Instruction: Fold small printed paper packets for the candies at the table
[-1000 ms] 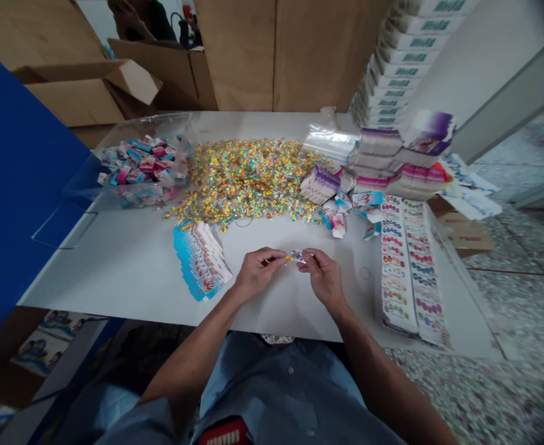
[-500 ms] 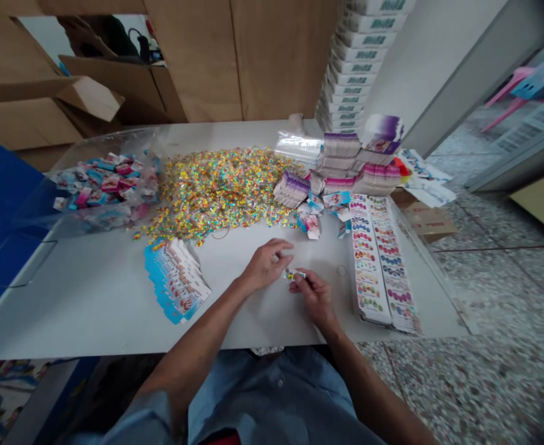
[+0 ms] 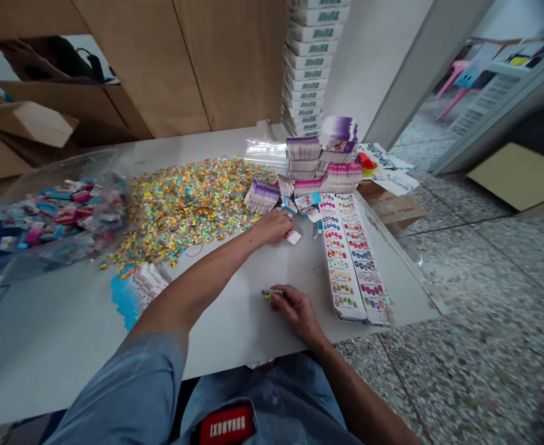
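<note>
Since the earlier frame, in the head view, the left hand (image 3: 274, 227) has moved from beside the small colourful packet (image 3: 268, 295) to the loose white carton (image 3: 293, 237) near the purple-edged carton stack (image 3: 261, 196). That leaves the packet with the right hand (image 3: 297, 312) alone, pinched between thumb and fingers above the near middle of the bench (image 3: 230, 327). Whether the left fingers grip the carton, I cannot tell. Differences: the view has swung right, and the left arm now partly covers the fanned blue-and-white cards (image 3: 135, 290).
</note>
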`<state>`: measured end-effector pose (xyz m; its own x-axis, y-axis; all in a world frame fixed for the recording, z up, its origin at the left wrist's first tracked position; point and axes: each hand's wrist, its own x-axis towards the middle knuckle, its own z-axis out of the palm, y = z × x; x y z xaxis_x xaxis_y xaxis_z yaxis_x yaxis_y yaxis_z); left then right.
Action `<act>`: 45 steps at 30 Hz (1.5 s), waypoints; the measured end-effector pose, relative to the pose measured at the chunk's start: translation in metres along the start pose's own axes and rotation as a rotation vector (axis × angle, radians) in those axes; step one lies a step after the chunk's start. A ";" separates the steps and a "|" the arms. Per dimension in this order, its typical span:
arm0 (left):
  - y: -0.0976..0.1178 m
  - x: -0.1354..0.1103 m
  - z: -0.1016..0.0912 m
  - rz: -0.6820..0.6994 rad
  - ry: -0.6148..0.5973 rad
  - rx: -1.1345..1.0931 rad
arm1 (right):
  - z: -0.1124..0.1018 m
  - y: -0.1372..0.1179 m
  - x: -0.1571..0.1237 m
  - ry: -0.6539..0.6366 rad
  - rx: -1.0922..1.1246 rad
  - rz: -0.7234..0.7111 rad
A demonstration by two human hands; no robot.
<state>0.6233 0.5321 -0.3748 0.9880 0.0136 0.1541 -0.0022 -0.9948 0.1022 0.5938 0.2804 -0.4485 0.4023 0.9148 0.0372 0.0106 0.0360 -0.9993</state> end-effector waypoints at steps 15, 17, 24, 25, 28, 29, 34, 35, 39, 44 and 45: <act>0.137 -0.184 0.018 -0.562 0.512 -0.462 | -0.011 -0.072 0.017 0.156 -0.073 -0.048; 0.143 -0.190 0.018 -0.593 0.509 -0.463 | -0.007 -0.069 0.014 0.142 -0.192 -0.077; 0.153 -0.206 0.023 -0.655 0.495 -0.456 | 0.000 -0.072 0.004 0.008 -0.490 -0.291; 0.154 -0.208 0.025 -0.649 0.498 -0.451 | -0.001 -0.072 0.004 -0.024 -0.498 -0.294; 0.156 -0.213 0.030 -0.612 0.518 -0.433 | -0.005 -0.070 0.007 -0.134 -0.482 -0.229; 0.157 -0.214 0.032 -0.594 0.526 -0.427 | -0.007 -0.069 0.009 -0.171 -0.464 -0.192; 0.162 -0.221 0.039 -0.580 0.514 -0.419 | -0.006 -0.060 0.018 -0.174 -0.403 -0.080; 0.164 -0.222 0.042 -0.599 0.513 -0.423 | -0.003 -0.059 0.018 -0.126 -0.405 -0.084; 0.172 -0.223 0.053 -0.710 0.549 -0.508 | 0.011 -0.049 0.016 -0.030 -0.441 -0.207; 0.178 -0.220 0.055 -0.843 0.636 -0.746 | 0.013 -0.033 0.016 -0.061 -0.448 -0.261; 0.177 -0.220 0.052 -0.850 0.631 -0.803 | 0.012 -0.031 0.016 -0.072 -0.435 -0.244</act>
<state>0.4135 0.3476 -0.4413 0.4869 0.8590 0.1584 0.2706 -0.3208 0.9077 0.5893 0.2989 -0.4174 0.2766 0.9266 0.2547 0.4834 0.0949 -0.8702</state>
